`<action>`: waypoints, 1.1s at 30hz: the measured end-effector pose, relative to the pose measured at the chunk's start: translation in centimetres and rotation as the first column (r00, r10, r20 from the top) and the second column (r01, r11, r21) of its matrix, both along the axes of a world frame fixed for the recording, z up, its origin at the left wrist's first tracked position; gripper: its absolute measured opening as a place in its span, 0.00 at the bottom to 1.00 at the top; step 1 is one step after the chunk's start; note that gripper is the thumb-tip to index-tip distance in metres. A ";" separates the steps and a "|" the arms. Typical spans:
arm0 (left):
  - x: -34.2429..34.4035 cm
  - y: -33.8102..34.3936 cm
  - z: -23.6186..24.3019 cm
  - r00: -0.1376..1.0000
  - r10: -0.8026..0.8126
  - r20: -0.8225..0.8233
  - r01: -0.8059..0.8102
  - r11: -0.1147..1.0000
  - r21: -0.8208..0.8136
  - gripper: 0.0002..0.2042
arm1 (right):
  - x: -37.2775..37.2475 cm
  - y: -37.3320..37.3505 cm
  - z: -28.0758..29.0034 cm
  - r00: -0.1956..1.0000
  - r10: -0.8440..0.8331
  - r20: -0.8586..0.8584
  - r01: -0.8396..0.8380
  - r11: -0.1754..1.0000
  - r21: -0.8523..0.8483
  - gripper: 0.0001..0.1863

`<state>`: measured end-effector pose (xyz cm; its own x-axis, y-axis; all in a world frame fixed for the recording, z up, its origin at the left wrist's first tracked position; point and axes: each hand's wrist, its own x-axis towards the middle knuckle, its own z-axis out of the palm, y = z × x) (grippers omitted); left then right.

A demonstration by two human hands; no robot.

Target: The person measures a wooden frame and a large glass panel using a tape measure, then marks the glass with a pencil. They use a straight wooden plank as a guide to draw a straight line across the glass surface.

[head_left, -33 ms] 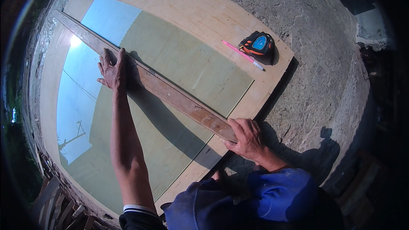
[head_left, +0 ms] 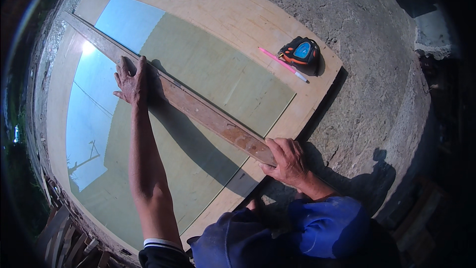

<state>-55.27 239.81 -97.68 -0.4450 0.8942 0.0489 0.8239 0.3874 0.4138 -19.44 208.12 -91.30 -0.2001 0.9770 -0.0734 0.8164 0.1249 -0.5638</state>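
A long wooden straightedge (head_left: 186, 101) lies aslant across a glass sheet (head_left: 223, 69), from the far left to the near edge. My left hand (head_left: 130, 80) presses on it about midway, fingers spread, some reaching over the wood and others over the glass. At the near right end my right hand (head_left: 285, 161) is closed round the straightedge, thumb and fingers on either side of its tip. The glass reflects bright sky and the sun on its left part. What lies under the straightedge is hidden.
A plywood board (head_left: 238, 0) bears the glass. Near its right corner rest a black and orange tape measure (head_left: 301, 52) and a pink and white pen (head_left: 282, 63). Rough concrete (head_left: 367, 59) surrounds the board. Wood scraps (head_left: 64, 233) lie at lower left; blue-clad knees (head_left: 322, 226) are close by.
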 end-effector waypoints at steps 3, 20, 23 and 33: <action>0.1 0.0 0.1 1.000 -0.006 0.001 0.006 1.000 0.000 0.44 | 0.1 -0.1 -0.2 1.000 0.005 0.004 -0.005 1.000 0.017 0.40; 1.3 0.5 0.6 0.993 0.066 0.096 -0.070 0.997 0.042 0.45 | 0.2 -0.1 -1.4 0.999 0.035 0.039 -0.039 0.994 0.102 0.41; 1.3 0.4 0.6 0.992 0.068 0.105 -0.073 0.997 0.039 0.45 | 0.2 -0.2 -1.5 0.998 0.036 0.045 -0.040 0.993 0.112 0.40; 1.2 0.4 0.8 0.989 0.062 0.132 -0.067 0.997 0.030 0.45 | 0.3 -0.1 -1.3 0.997 0.051 0.062 -0.057 0.994 0.089 0.40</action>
